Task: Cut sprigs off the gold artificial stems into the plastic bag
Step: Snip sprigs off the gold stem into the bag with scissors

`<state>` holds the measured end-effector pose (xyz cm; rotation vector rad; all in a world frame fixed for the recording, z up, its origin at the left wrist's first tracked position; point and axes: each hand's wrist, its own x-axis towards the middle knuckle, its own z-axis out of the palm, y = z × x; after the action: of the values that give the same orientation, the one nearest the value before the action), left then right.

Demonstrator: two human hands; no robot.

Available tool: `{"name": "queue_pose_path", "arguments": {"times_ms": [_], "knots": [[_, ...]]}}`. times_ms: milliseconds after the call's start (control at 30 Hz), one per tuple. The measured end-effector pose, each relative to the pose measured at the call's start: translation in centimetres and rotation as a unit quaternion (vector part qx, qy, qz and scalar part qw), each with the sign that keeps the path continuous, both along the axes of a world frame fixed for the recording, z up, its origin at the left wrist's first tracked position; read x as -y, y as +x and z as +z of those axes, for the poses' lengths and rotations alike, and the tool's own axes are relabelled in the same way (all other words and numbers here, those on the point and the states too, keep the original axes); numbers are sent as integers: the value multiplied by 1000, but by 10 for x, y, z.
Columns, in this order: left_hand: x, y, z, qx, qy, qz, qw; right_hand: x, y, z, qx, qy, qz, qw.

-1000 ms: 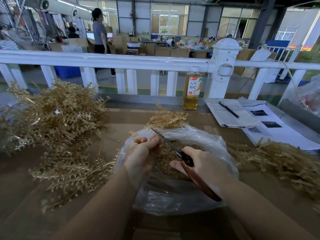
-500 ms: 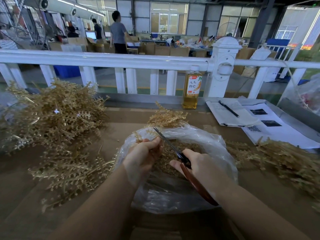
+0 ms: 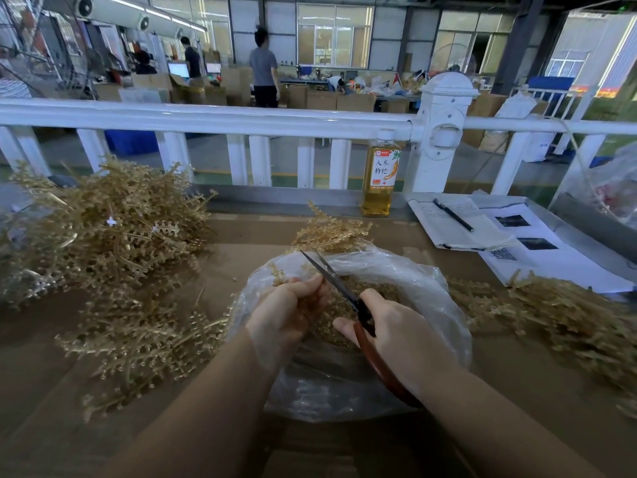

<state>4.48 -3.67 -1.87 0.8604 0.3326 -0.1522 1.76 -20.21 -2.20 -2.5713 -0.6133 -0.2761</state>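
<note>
Since half a second ago my scissors (image 3: 339, 284) have opened: the blades were together and now part in a narrow V at the tips. The person beyond the rail (image 3: 206, 119) has stepped a little right. My hands have hardly shifted.

The scissors' long axis runs from 5 o'clock at the red handle to 11 o'clock at the tips, which point away from me over the bag (image 3: 431, 305).

My right hand (image 3: 401, 336) grips the handle. My left hand (image 3: 287, 312) is curled round a gold stem (image 3: 277, 274), pinching it just left of the blades. Cut sprigs (image 3: 386, 291) lie in the bag, which sits on the table (image 3: 241, 250) at 6 o'clock between two stem piles (image 3: 103, 229).
</note>
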Motion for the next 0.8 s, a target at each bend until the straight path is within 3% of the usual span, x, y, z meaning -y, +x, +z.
{"name": "queue_pose_path", "arguments": {"times_ms": [600,800], "knots": [[0,5,-6,28,179,61,982,9,8,-3,-5,-4,6,1000],[-1,5,-6,21,174,28,984,10,10,1,-38,11,13,999]]}}
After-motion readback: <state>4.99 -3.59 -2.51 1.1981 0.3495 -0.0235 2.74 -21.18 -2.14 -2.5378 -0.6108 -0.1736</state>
